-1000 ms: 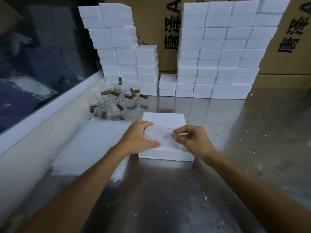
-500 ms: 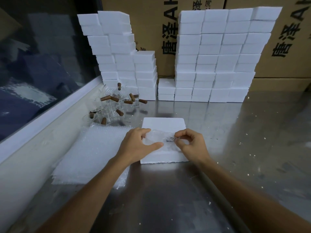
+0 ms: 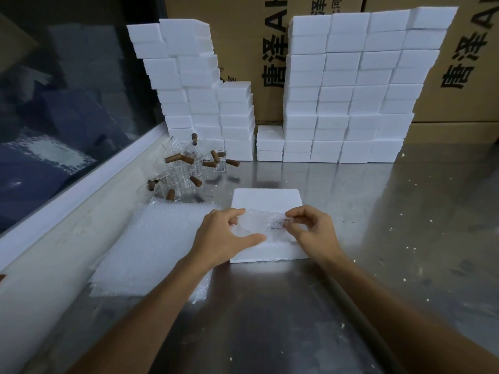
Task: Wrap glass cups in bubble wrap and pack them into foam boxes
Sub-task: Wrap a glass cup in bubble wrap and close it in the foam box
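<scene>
A person's two hands work over a white foam box [image 3: 266, 201] on a steel table [image 3: 405, 201]. The left hand [image 3: 221, 238] curls its fingers and thumb around a bubble-wrapped glass cup [image 3: 256, 225] lying on the box top, while the right hand [image 3: 313, 230] pinches the wrap's far end between thumb and fingertips, where small dark print shows through the plastic but is too blurred to read. Just left of the left hand lies a stack of bubble wrap sheets [image 3: 151, 247]. Beyond it, unwrapped glass cups [image 3: 186, 168] with brown handles sit in a loose cluster. Farther past both hands, stacked foam boxes [image 3: 356, 85] stand in two walls against cardboard cartons [image 3: 243, 31] printed sideways with the black characters "唐泽" and a large letter "A"; other, smaller print on the cartons cannot be made out.
</scene>
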### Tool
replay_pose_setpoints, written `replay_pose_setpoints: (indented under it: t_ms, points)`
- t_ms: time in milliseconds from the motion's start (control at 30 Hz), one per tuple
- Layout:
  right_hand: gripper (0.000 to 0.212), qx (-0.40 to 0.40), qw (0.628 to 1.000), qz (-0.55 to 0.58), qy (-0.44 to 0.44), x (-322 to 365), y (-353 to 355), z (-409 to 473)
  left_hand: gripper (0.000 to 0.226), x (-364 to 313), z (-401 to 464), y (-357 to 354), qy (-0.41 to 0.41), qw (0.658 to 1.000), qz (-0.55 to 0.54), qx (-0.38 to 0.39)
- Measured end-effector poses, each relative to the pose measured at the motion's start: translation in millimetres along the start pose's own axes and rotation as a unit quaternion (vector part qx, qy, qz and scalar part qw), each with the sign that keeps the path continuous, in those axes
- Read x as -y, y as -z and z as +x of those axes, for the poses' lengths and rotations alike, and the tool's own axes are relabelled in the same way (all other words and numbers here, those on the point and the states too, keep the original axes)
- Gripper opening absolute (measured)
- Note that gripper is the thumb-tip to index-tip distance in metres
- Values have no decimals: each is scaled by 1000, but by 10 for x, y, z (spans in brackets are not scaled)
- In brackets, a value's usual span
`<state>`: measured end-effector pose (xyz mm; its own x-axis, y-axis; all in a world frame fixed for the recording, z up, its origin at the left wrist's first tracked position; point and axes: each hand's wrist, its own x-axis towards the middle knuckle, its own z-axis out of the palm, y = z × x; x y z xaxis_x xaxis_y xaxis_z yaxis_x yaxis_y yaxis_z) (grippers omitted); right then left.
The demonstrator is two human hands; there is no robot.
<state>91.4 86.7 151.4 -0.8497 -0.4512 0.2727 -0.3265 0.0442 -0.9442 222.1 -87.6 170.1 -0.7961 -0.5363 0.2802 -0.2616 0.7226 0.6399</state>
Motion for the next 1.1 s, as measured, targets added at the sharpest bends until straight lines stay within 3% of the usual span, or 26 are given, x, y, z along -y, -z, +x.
replay_pose_setpoints:
  t_ms: [200,367,500,600,667,867,933,1100]
  points:
    - [17,1,1000,1,-7,43,-7,8,92,-20,12,-5,-2,1000,14,0]
    - [15,7,1000,10,-22,78,12,8,99,-38,6,46,5,1000,2,22]
    - [15,-80,996,-18,-45,99,102,136,91,-77,88,158,47,994,-100,-3]
    - [40,-11,988,-14,-151,147,175,280,82,-99,270,121,133,985,-106,33]
    - [47,35,984,4,-175,191,183,317,76,-144,345,105,158,973,-156,70]
    - [24,-53,998,17,-29,473,334,249,37,-365,334,321,81,947,-303,-72]
    - [18,-61,998,22,-7,538,385,162,22,-375,294,361,54,943,-310,-112]
    - [19,-50,999,-2,-15,470,370,-87,21,-271,91,178,39,957,-255,-129]
